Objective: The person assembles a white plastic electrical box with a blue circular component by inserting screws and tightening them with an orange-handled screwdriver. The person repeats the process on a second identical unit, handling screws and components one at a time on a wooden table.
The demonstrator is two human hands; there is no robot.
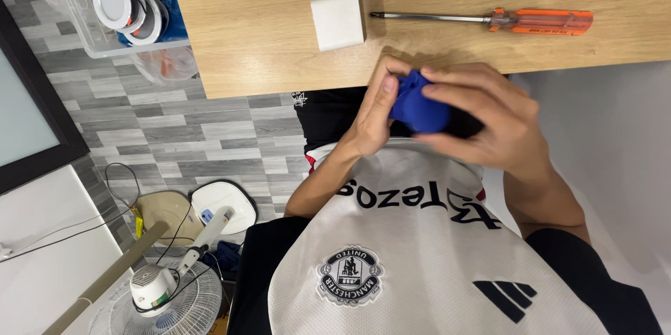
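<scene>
Both my hands meet just below the near edge of the wooden table (265,34), above my lap. They hold a small blue object (417,106) between them. My left hand (374,115) pinches its left side with thumb and fingers. My right hand (482,115) wraps over its right side, hiding part of it. On the table beyond my hands lie a white rectangular block (337,15) and a long screwdriver (489,20) with an orange translucent handle, its tip pointing left.
A clear plastic bin (105,6) of round white fittings sits at the table's left edge. On the grey plank floor stand a white fan (164,293), a white power strip (224,206) with cables, and a dark-framed panel (28,111) at left.
</scene>
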